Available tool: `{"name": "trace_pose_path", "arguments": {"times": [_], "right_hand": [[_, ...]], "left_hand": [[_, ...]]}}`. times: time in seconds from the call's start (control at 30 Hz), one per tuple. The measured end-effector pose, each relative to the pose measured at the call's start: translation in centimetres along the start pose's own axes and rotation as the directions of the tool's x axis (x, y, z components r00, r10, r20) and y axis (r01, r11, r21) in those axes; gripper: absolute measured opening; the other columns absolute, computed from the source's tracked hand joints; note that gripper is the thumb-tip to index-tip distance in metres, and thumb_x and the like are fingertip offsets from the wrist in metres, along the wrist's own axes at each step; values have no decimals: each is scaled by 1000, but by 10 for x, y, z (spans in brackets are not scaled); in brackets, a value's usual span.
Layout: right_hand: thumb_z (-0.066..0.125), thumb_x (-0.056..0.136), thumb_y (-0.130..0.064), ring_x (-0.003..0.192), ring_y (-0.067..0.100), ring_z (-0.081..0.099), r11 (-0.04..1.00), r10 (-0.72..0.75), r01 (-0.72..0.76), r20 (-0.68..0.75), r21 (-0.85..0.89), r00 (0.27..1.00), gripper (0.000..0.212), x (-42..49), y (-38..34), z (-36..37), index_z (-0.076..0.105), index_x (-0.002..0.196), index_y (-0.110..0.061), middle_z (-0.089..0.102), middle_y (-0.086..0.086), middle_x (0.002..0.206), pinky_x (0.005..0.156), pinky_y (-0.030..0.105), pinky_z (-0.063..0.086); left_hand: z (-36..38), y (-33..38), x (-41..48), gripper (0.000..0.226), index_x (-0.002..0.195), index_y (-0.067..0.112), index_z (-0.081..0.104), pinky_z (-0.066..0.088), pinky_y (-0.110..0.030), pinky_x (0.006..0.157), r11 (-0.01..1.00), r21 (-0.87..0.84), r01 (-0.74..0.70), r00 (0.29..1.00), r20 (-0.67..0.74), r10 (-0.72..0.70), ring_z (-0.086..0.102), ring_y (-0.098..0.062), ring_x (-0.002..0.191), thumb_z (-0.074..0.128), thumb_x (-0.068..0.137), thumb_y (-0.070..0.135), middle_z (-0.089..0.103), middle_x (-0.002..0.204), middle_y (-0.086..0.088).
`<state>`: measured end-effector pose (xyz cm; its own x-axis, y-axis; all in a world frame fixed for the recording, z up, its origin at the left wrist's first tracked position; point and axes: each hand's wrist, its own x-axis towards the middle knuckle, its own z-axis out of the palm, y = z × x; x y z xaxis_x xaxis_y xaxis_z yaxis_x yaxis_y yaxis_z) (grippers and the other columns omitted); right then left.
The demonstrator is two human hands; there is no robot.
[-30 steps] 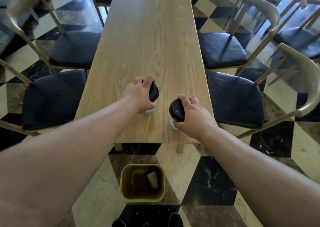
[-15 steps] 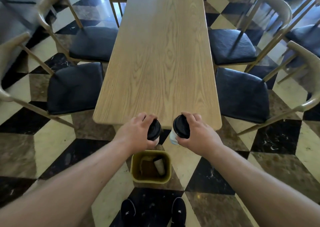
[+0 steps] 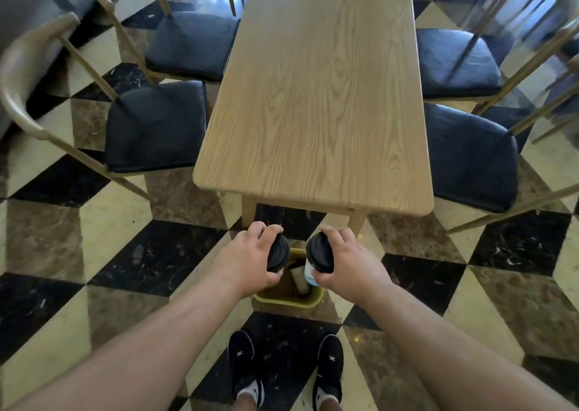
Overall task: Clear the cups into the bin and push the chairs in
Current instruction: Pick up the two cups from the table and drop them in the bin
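I hold one paper cup with a black lid in each hand, both above the yellow bin (image 3: 308,302) on the floor in front of my feet. My left hand (image 3: 247,258) grips the left cup (image 3: 278,253); my right hand (image 3: 347,261) grips the right cup (image 3: 319,255), whose white and blue side shows below the lid. Another cup (image 3: 299,282) lies inside the bin. Chairs with dark cushions stand pulled out from the wooden table (image 3: 316,97): two on the left (image 3: 153,128) (image 3: 191,45) and two on the right (image 3: 470,156) (image 3: 454,62).
The table's near edge and its two front legs are just beyond the bin. The floor is a black, brown and cream checkered tile. My black shoes (image 3: 241,360) stand right behind the bin. More chair frames crowd the far right.
Both hands lifted the cups off the table and brought them back and down over the bin. The view has tilted down toward the floor.
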<state>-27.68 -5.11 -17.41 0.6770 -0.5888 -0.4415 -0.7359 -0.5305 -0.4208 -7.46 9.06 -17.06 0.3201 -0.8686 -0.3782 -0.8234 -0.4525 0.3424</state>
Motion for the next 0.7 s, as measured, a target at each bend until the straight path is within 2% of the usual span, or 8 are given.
{"name": "trace_pose_path", "arguments": {"times": [0.2,0.33,0.43,0.5,0.6,0.7], "right_hand": [[78,88,-54,123,22,57,1000,6,-6,26,18,1000,97,1,-6,17,19,163,-37,37,-4,152,90,34,60],[78,88,-57,126,24,57,1000,5,-5,34,2,999,101,5,-8,24,14,164,-38,36,-3,156,93,34,59],[77,87,-60,134,26,53,1000,22,-22,69,0,997,108,5,-7,27,6,166,-41,28,-2,165,96,34,56],[76,86,-64,142,28,45,999,34,-32,89,-19,995,110,2,-6,22,3,165,-44,21,-2,172,101,38,55],[71,86,-72,151,27,34,996,39,-33,67,-83,997,108,-2,-5,4,2,165,-44,18,-4,175,112,45,47],[62,85,-81,156,26,27,991,24,-25,-7,-129,1000,106,-1,-14,-29,7,166,-41,22,-3,175,120,47,36]], "left_hand": [[18,-11,-5,87,153,36,27,58,-40,95,1000,9,-8,1000,1,8,48,-21,127,79,86,57,39,147,4],[27,-14,-3,92,156,37,23,56,-42,102,1000,23,-11,1000,7,11,47,-23,130,78,85,60,36,154,3],[29,-18,-3,103,159,42,12,44,-48,116,998,66,20,998,54,-24,35,-29,146,76,82,67,22,168,1],[24,-21,-6,105,161,43,11,35,-52,120,995,89,43,996,79,-50,27,-29,154,73,81,71,18,173,2],[3,-30,-11,97,163,40,21,32,-52,122,994,96,57,995,78,-64,28,-26,155,67,84,75,25,172,3],[-35,-40,-11,89,160,37,32,39,-50,118,996,85,25,998,57,-30,39,-22,148,64,86,75,40,164,5]]}}
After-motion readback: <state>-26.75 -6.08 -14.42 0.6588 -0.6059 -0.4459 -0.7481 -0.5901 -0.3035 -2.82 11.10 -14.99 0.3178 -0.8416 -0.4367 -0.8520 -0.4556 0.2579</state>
